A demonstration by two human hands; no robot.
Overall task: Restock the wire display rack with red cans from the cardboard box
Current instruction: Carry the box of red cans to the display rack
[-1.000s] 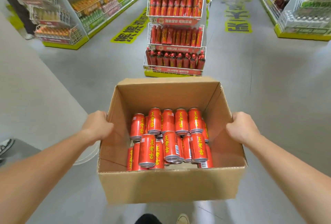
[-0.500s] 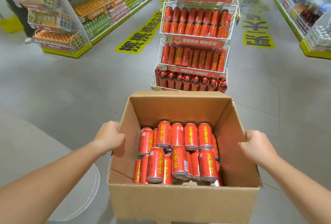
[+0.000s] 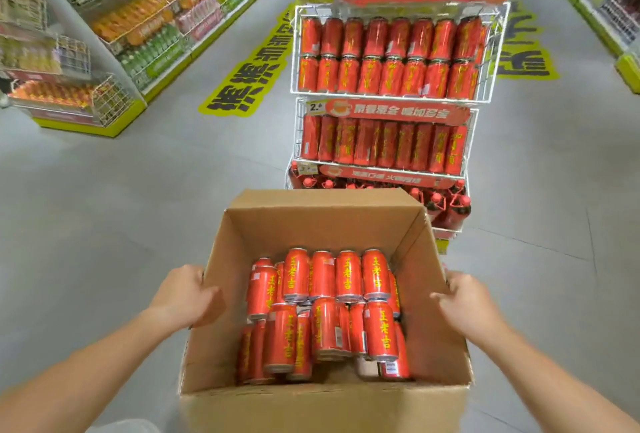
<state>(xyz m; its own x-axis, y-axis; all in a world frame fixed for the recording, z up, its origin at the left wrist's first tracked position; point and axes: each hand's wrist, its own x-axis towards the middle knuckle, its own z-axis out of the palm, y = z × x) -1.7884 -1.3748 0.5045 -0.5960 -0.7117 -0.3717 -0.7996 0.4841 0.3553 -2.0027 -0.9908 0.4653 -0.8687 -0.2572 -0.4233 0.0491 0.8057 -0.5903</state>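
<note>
An open cardboard box (image 3: 322, 408) is held in front of me, with several red cans (image 3: 325, 308) lying stacked inside it. My left hand (image 3: 183, 294) grips the box's left wall, fingers curled over the rim. My right hand (image 3: 464, 301) grips the right wall the same way. Just beyond the box stands the white wire display rack (image 3: 391, 100), its tiers filled with rows of red cans behind red sign strips. Red bottles (image 3: 450, 204) fill the lowest tier.
Store shelving with coloured drink bottles (image 3: 149, 27) runs along the left, with wire baskets (image 3: 69, 97) at its end. More shelves (image 3: 609, 0) line the right. Yellow floor lettering (image 3: 249, 76) lies on the grey floor beside the rack.
I have carried the box forward, so the rack is much closer and larger in view. Both hands keep the same hold on the box walls.
</note>
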